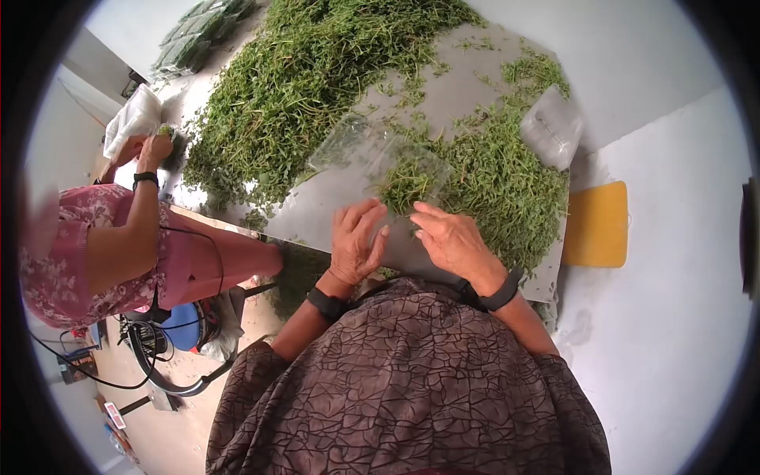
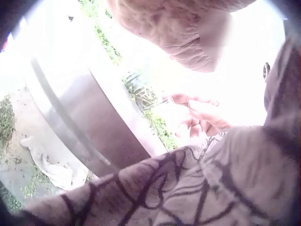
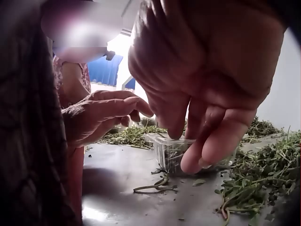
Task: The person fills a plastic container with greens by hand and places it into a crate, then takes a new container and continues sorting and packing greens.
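Observation:
An open clear plastic box [image 1: 437, 188] with leafy green stems [image 1: 405, 180] in it lies on the metal table in front of me, its clear lid [image 1: 342, 144] folded back to the left. My left hand [image 1: 355, 241] hovers at the near left of the box, fingers loosely bent with nothing between them. From the right, my right hand [image 1: 457, 244] reaches toward the box's near edge, fingers lightly bent and apart. In the right wrist view, the right fingertips overlap the box [image 3: 162, 153], and the left hand [image 3: 101, 113] is held level beside it.
A big heap of greens [image 1: 293, 87] covers the table's far left; more greens [image 1: 507, 190] lie at right. Stacked clear boxes [image 1: 552, 127] stand at the right edge, near a yellow board [image 1: 598, 224]. Another person [image 1: 111, 237] works at left, near packed trays [image 1: 198, 36].

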### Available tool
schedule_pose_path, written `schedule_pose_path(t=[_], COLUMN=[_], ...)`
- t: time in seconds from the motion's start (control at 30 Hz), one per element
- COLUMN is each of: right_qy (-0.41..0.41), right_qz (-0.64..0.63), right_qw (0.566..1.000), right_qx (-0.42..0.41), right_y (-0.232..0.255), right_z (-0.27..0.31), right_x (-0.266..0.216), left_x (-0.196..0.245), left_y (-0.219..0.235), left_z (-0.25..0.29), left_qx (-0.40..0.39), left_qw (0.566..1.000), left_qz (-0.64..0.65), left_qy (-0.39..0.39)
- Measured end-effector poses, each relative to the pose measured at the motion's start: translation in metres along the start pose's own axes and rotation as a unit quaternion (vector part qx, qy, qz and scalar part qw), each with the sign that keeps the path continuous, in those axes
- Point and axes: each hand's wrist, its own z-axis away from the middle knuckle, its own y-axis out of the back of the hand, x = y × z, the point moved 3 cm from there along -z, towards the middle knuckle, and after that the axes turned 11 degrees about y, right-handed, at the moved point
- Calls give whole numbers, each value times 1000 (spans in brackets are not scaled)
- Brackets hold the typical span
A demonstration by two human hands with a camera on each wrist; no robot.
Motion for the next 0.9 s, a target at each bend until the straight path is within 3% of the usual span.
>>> schedule_pose_path(t=[0.1,0.27,0.3,0.37,0.47,0.53,0.6,0.7,0.8,0.9], right_qy=[13,40,43,45,3,-5,-10,-1,13,-17], right_qz=[0,8,13,18,9,7,2,14,26,20], right_qw=[1000,999,999,999,998,991,990,990,991,996], right_qx=[-3,10,15,22,68,136,139,138,127,85], right_y=[-5,3,4,6,6,9,12,10,5,2], right_z=[4,1,2,5,11,13,10,7,6,4], right_x=[0,-7,-7,-7,0,5,4,7,9,8], left_x=[4,18,18,14,12,17,19,18,21,20], left_y=[-3,-23,-26,-32,-34,-34,-33,-30,-19,-11], left_z=[-14,-35,-36,-37,-36,-36,-36,-35,-33,-30], left_qx=[-12,-66,-66,-148,-175,-159,-141,-161,-132,-66], left_qw=[999,986,985,985,979,979,979,979,982,985], left_qz=[-48,-125,-126,-60,-65,-64,-64,-49,-43,-122], left_qy=[-2,-94,-97,-58,-88,-111,-134,-116,-132,-98])
